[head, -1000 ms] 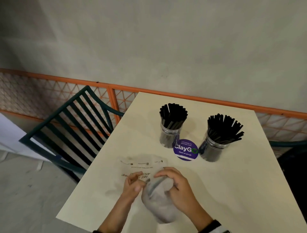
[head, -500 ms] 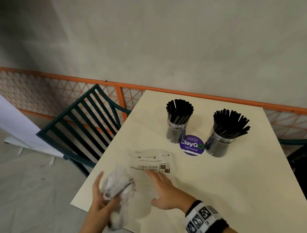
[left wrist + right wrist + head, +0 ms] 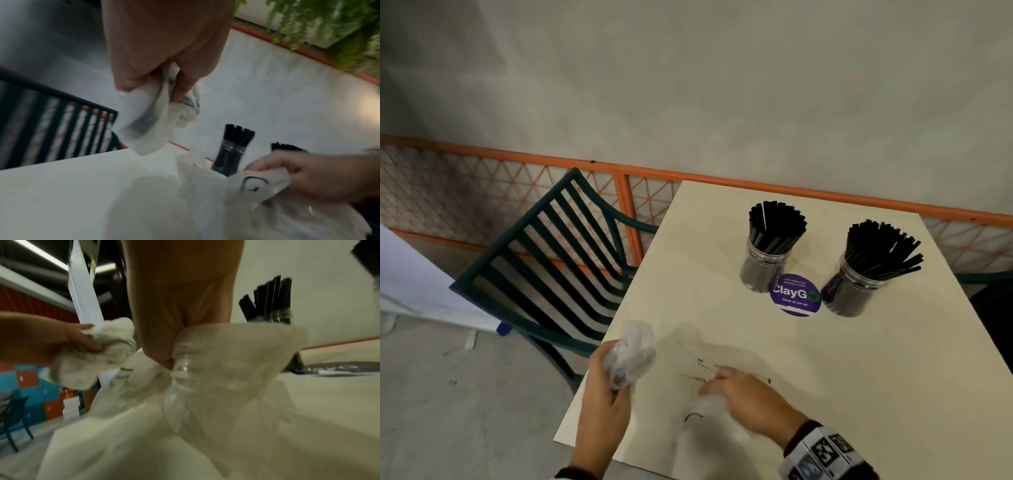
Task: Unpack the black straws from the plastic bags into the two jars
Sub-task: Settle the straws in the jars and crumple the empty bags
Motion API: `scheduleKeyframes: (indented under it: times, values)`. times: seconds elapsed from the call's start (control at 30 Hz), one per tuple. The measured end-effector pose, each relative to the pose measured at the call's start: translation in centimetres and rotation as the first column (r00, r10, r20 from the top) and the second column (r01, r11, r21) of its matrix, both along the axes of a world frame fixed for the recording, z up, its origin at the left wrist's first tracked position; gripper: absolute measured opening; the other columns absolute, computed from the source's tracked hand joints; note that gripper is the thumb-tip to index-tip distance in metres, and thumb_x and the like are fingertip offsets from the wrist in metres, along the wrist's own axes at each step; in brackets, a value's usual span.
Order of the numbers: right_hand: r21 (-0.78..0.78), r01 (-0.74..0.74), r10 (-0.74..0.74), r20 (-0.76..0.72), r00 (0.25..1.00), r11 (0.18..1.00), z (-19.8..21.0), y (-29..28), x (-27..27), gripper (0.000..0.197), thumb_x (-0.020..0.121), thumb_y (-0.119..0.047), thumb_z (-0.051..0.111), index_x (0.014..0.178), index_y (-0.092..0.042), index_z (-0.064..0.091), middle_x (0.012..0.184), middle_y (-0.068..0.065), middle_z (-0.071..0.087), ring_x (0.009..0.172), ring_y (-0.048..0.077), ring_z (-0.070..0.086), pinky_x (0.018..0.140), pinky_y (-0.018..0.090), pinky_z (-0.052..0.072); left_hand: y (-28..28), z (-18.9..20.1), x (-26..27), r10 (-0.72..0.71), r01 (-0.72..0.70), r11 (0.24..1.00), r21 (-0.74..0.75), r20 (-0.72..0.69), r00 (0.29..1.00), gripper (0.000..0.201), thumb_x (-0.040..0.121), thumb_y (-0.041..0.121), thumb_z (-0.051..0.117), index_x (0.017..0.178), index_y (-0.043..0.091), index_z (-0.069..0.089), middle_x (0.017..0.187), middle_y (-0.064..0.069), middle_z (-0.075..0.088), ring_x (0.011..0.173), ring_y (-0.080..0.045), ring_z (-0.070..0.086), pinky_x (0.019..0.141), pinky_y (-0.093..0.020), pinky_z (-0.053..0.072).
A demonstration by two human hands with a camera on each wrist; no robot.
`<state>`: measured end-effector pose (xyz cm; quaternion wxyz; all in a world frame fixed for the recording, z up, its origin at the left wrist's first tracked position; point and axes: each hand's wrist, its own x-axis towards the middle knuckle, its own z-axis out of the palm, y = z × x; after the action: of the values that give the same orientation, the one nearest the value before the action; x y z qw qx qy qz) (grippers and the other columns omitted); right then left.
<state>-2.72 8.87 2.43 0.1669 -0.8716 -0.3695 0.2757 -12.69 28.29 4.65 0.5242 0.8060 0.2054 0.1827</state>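
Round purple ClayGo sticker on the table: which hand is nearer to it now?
Right. The right hand grips a flat clear plastic bag just below the round purple ClayGo sticker; the left hand holds a crumpled bag at the table's left edge, farther off.

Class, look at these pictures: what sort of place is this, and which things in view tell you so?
Probably a café or food-court seating area: jars of black straws stand on a table bearing a "ClayGo, clean as you go" sticker, with a slatted chair alongside.
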Motion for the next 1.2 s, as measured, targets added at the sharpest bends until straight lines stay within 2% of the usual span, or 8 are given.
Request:
scheduleKeyframes:
  times: [0.1,0.2,0.27,0.5,0.73,0.97,1.1,1.2]
  values:
    - [0.123,0.055,-0.055,-0.006,0.998,0.991,2.6,0.3,-1.6,0.031,0.084,-0.008,0.046,0.104,-0.023,0.065,0.114,0.002,0.051,0.105,0.021,0.051,0.078,0.025,0.038,-0.8,0.0,1.3,-0.336,0.336,0.942,-0.025,-0.015,0.942,0.05,0.085,0.013,0.058,0.107,0.054,0.041,0.111,0.022,0.052,0.101,0.004,0.052,0.079,-0.007,0.043]
    - [0.364,0.245,-0.231,-0.082,0.97,0.899,4.5,-0.2,-2.4,0.024,0.077,-0.007,0.048,0.087,-0.024,0.062,0.097,-0.001,0.053,0.092,0.018,0.055,0.078,0.027,0.043,-2.9,0.6,1.8,-0.668,0.623,0.693,-0.362,0.002,0.744,0.063,0.075,0.045,0.067,0.125,0.049,0.029,0.131,0.011,0.044,0.12,-0.003,0.049,0.095,-0.022,0.045]
    - [0.477,0.436,-0.393,-0.193,0.899,0.763,5.2,-1.2,-3.1,0.023,0.073,-0.006,0.046,0.08,-0.028,0.05,0.087,0.004,0.057,0.078,0.018,0.055,0.069,0.029,0.044,-4.6,1.3,2.4,-0.785,0.702,0.532,-0.473,0.034,0.618,0.086,0.068,0.034,0.076,0.132,0.036,0.018,0.134,0.013,0.038,0.119,0.001,0.049,0.091,-0.021,0.047]
    - [0.531,0.77,-0.358,-0.684,0.636,0.354,8.0,-7.0,-7.3,0.035,0.082,-0.009,0.061,0.112,-0.012,0.043,0.107,0.012,0.065,0.098,0.029,0.063,0.085,0.041,0.051,-10.4,0.4,3.7,-0.803,0.756,0.531,-0.382,0.057,0.593,0.058,0.072,0.028,0.065,0.123,0.035,0.037,0.108,0.012,0.067,0.096,-0.002,0.064,0.076,-0.015,0.051]
    - [0.461,0.845,-0.828,-0.335,0.449,0.271,6.9,-16.5,-14.1,0.076,0.07,-0.038,0.074,0.125,-0.059,0.026,0.13,-0.036,0.03,0.127,-0.007,0.03,0.099,0.017,0.03,-17.3,0.9,2.8,-0.889,0.78,0.315,-0.541,0.121,0.443,0.029,0.061,0.019,0.059,0.089,0.013,0.06,0.076,0.0,0.07,0.076,-0.003,0.065,0.071,-0.018,0.051]
    - [0.273,0.95,-0.237,-0.943,0.233,-0.151,3.7,-24.6,-20.7,0.079,0.065,-0.027,0.082,0.132,-0.035,0.041,0.14,0.011,0.045,0.126,0.029,0.047,0.106,0.042,0.038,-28.1,-0.4,-0.8,-0.994,0.874,0.106,-0.475,-0.017,0.111,0.033,0.064,0.031,0.07,0.091,0.048,0.061,0.11,0.014,0.055,0.093,0.016,0.054,0.081,-0.004,0.041]
    - [0.206,0.911,-0.062,-0.979,0.197,-0.358,2.0,-30.2,-24.3,0.088,0.063,-0.036,0.082,0.134,-0.015,0.034,0.132,0.018,0.046,0.12,0.032,0.049,0.095,0.039,0.047,-36.3,-1.9,-3.9,-0.989,0.852,0.136,-0.506,-0.116,0.089,0.028,0.061,0.003,0.058,0.089,0.011,0.057,0.072,0.0,0.067,0.058,-0.001,0.063,0.05,-0.015,0.049]
    - [0.102,0.925,-0.126,-0.99,0.059,-0.365,-0.5,-34.4,-26.7,0.08,0.063,-0.027,0.083,0.129,-0.012,0.04,0.127,0.016,0.054,0.112,0.026,0.058,0.091,0.036,0.051,-41.7,-4.3,-6.8,-0.969,0.857,0.162,-0.489,-0.242,0.045,0.018,0.083,-0.002,0.052,0.094,0.012,0.056,0.079,-0.008,0.064,0.054,-0.003,0.063,0.05,-0.017,0.048]
